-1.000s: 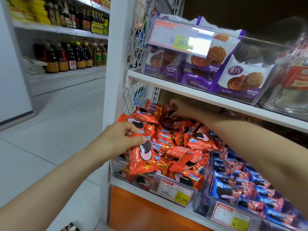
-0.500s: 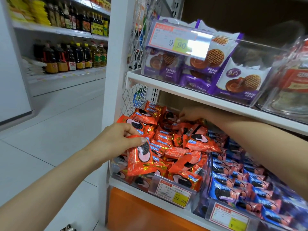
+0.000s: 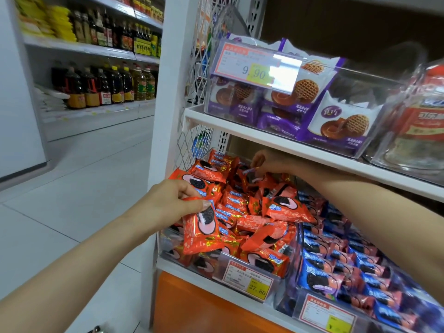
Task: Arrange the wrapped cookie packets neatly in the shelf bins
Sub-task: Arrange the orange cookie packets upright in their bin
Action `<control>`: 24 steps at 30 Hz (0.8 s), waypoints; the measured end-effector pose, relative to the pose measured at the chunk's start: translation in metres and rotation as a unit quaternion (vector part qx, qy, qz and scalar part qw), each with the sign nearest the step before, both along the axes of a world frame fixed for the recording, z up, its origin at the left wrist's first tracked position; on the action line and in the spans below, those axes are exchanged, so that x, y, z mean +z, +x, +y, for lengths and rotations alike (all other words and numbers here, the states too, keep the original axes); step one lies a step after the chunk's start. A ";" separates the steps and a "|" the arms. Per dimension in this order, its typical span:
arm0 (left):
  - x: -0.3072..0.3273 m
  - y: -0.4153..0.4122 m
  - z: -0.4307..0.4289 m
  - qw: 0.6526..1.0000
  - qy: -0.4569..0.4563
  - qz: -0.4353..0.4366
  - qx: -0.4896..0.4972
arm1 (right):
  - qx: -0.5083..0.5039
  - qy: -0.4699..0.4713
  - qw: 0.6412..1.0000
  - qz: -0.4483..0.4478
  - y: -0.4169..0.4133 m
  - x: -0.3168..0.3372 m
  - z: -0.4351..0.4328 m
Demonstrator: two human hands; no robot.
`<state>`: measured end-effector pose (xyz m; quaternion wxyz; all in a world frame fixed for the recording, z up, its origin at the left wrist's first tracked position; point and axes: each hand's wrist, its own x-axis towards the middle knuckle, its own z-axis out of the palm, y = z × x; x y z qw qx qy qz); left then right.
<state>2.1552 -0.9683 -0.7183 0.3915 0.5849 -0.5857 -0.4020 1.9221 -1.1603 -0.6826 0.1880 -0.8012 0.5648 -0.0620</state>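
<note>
- The left hand [image 3: 168, 203] is holding one red cookie packet [image 3: 201, 229] upright over the front left corner of the clear bin [image 3: 165, 240]; the grip is closed on the packet's top edge, with the thumb in front and the fingers behind.
- The right hand [image 3: 271, 162] is reaching under the upper shelf [image 3: 264, 133] to the back of the same bin; its grip is narrow, and the fingertips are pinching the top of a rear packet [image 3: 249, 176].
- The loose red packets [image 3: 286, 207] are lying heaped in the bin at mixed angles; several are leaning against its back left corner.
- A price tag [image 3: 248, 283] marked 27.80 is hanging on the bin's front wall.
- The blue packets [image 3: 336, 267] are sitting in rows in the bin just beside it on the right.
- The purple waffle packets [image 3: 341, 121] are sitting in a clear container on the upper shelf.
- Oil bottles [image 3: 103, 87] are standing on shelves across the aisle.
</note>
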 end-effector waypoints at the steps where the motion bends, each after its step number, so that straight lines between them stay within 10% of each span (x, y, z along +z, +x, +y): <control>1: 0.001 -0.001 0.000 1.000 0.001 -0.001 -0.001 | -0.006 -0.018 1.000 -0.017 0.002 -0.002 -0.001; 24: -0.004 0.004 -0.004 1.000 -0.009 0.003 -0.001 | 0.023 -0.108 0.994 0.006 0.017 -0.012 -0.006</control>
